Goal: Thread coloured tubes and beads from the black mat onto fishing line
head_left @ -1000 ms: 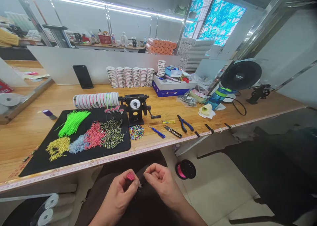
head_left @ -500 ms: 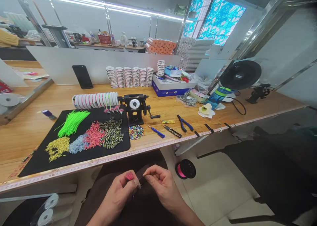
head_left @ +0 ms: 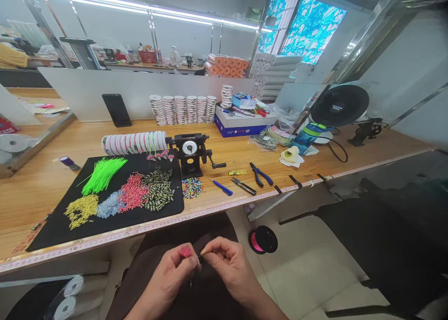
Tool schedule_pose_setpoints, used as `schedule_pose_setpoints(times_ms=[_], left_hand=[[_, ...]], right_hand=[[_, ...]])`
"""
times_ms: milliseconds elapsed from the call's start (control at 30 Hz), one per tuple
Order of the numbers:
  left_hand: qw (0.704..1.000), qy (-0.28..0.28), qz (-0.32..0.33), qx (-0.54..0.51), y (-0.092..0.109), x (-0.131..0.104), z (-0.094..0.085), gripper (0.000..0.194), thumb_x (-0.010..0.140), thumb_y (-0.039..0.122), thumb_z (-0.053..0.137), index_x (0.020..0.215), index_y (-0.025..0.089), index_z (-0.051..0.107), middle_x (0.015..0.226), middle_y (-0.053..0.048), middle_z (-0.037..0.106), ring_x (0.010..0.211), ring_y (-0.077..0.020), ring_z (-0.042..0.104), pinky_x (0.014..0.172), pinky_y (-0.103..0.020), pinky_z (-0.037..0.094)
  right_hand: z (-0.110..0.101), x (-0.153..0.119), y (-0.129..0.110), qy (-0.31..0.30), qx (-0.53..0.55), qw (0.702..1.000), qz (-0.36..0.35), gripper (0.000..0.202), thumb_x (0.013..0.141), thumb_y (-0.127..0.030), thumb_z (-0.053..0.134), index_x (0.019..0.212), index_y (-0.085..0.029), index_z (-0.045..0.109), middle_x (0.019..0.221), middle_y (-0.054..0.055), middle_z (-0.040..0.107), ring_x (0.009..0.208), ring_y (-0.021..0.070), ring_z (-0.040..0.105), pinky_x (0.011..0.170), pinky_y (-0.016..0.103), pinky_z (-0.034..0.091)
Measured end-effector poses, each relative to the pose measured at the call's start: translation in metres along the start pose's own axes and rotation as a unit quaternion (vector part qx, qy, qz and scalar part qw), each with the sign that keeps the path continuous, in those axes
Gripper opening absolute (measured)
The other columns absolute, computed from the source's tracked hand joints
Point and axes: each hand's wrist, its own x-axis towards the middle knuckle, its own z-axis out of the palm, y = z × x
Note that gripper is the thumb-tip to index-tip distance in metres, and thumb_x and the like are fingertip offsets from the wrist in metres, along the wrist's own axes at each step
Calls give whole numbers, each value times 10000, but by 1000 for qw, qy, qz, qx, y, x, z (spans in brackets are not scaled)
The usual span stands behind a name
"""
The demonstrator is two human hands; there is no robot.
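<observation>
Above my lap, in the head view, my left hand [head_left: 174,269] is closed around a bundle with pink tips [head_left: 185,251]. The pink end pokes out between thumb and forefinger, while the rest is mostly covered by the fingers. Just to the right, my right hand [head_left: 227,265] pinches a thin dark strand too small to name, close to the bundle. Similar pink-tipped bundles [head_left: 161,156] lie on the black mat [head_left: 140,222] beyond my hands. Loose there are red pieces [head_left: 135,191], dark green barrel-shaped pieces [head_left: 159,189], bluish pieces [head_left: 110,204], yellow pieces [head_left: 81,210] and green strips [head_left: 102,174].
A hand-cranked winder [head_left: 191,154] carries a row of white spools [head_left: 135,142]. Colored beads [head_left: 192,188], a blue pen-like tool [head_left: 222,187], thread snips [head_left: 244,186] and pliers [head_left: 261,174] lie near the table edge. A black spool [head_left: 268,238] with pink line sits on the floor.
My left hand and the bundle have shifted slightly right, nearer my right fingertips. Both hands keep their pinched grips. Items on the table stay in place.
</observation>
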Motion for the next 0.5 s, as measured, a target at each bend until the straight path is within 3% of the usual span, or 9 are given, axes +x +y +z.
schedule_pose_setpoints(times_ms=[133,333,500], left_hand=[[999,-5,-19,-50,-3,4,5,365,757,473,655,630,218,425,573,84,302,540,-97,206,493,-235,181],[999,-13,-17,-28,-1,1,11,458,776,561,656,598,220,409,563,77,304,546,-101,221,499,-238,201],[999,4,13,46,6,-5,9,418,869,556,541,655,198,504,581,65,338,551,-117,263,510,-242,236]], right_hand=[[6,-1,0,-20,42,999,10,225,838,-416,764,843,-191,774,723,15,658,652,145,549,626,254,427],[9,-3,6,-48,76,995,53,345,822,-508,759,813,-169,702,568,-73,396,536,91,301,520,227,279],[0,-1,13,27,58,998,18,329,813,-498,765,811,-170,731,632,-31,514,571,105,354,539,241,276]])
